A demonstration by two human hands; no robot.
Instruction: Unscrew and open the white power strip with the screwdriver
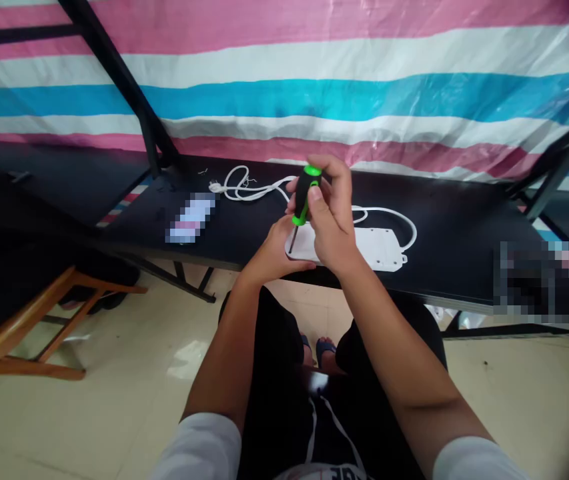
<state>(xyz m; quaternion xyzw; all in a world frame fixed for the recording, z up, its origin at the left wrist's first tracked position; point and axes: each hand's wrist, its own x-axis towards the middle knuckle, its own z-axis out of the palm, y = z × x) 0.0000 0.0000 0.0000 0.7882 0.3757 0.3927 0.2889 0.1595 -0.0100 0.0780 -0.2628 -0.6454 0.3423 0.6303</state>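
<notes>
My right hand (331,217) grips a screwdriver (304,195) with a black and green handle, held nearly upright. Its thin shaft points down onto the near left corner of a white power strip (381,248) lying on the black table (464,220). My left hand (274,250) rests against the strip's left end and holds it steady. The strip's white cable (251,190) loops away to the left and ends in a plug near the back of the table.
A blurred pale object (190,218) lies on the table to the left. Another blurred patch (534,280) sits at the right front edge. A wooden chair (29,327) stands low left. Black frame bars (129,87) rise before a striped tarp.
</notes>
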